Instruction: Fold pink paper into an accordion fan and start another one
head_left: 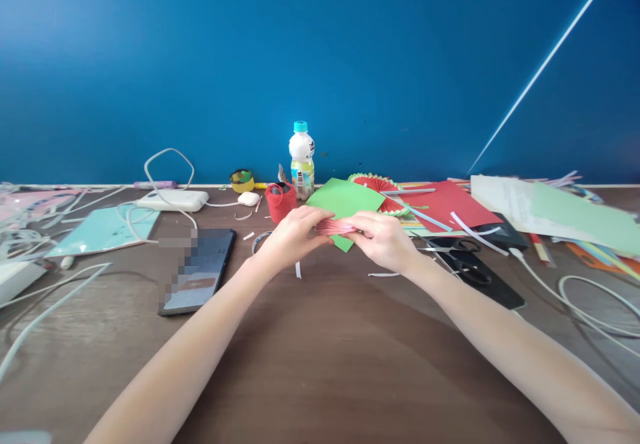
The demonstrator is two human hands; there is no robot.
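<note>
A narrow pink strip of paper with pleated folds (336,227) is held level between my two hands, above the table. My left hand (299,232) pinches its left end between thumb and fingers. At the other end, my right hand (383,239) closes on the strip in the same way. Behind the hands lies a sheet of green paper (345,196). A pleated red paper fan with a green edge (375,183) rests just right of it, partly covered. Fingers hide both ends of the pink strip.
A bottle (301,161) and a red container (281,202) stand behind my left hand. Scissors (465,257) lie over a black phone (493,284) at right, near red paper (453,205). A tablet (205,271), a power bank (173,200) and white cables occupy the left. Paper scraps lie about.
</note>
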